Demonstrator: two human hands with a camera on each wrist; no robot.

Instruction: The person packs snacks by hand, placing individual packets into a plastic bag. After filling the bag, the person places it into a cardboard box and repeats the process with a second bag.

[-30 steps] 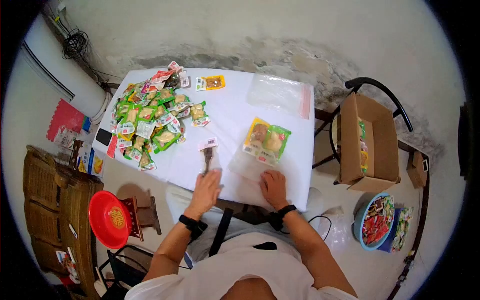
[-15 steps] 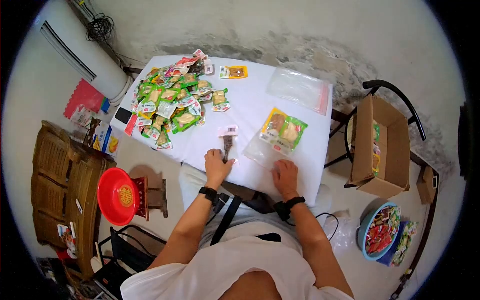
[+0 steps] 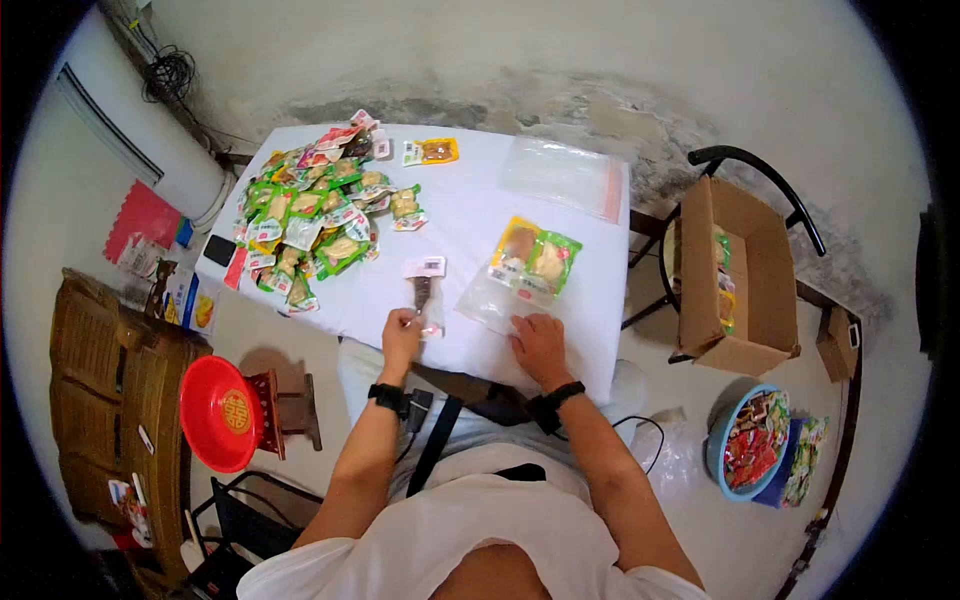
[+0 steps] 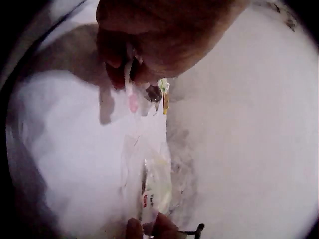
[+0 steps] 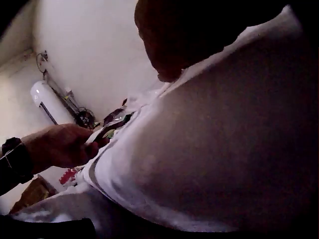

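My left hand pinches the lower side of a clear packet of dark brown food with a pale label end. In the left wrist view the packet's edge stands between the thumb and fingers of my left hand. My right hand holds the near edge of a clear plastic bag between thumb and fingers. Two food packets lie at that bag's far end, a yellow packet and a green packet. In the right wrist view my right hand is dark.
A heap of food packets covers the table's left side. One yellow packet and flat clear bags lie at the back. A phone sits on the left edge. To the right are a cardboard box and a blue basin.
My left hand has gone from lying over the dark food packet's near end to pinching its left side. My right hand stays at the bag's near edge. The head view has shifted.
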